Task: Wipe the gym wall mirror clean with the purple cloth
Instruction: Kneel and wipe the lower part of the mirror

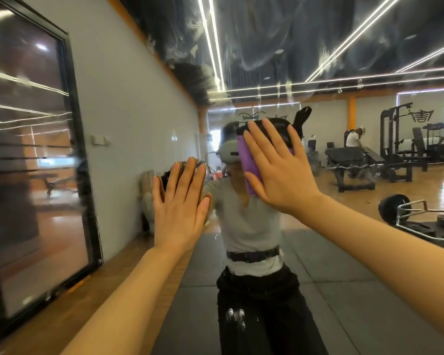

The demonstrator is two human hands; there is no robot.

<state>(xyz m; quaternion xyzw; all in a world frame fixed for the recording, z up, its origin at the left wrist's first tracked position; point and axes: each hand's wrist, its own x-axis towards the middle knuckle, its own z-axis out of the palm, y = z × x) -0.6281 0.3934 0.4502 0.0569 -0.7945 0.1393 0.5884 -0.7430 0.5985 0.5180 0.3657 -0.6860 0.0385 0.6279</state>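
Both hands are raised flat against the gym wall mirror (318, 60). The right hand (280, 167) has straight, spread fingers pressing the purple cloth (246, 160) onto the glass; the cloth shows only as a strip along the hand's left side, the rest hidden under the palm. The left hand (181, 206) lies lower and to the left, released, fingers straight and close together, palm on the glass and holding nothing. The two hands are near each other but apart.

Streaks and smears cover the upper part of the mirror. The mirror's left edge cannot be told from its reflection. A black-framed door (36, 162) stands at the far left on the grey wall. Wide glass lies open above and to the right of the right hand. In the reflection a barbell (395, 208) lies on the floor at the right, with weight machines (395, 131) behind.
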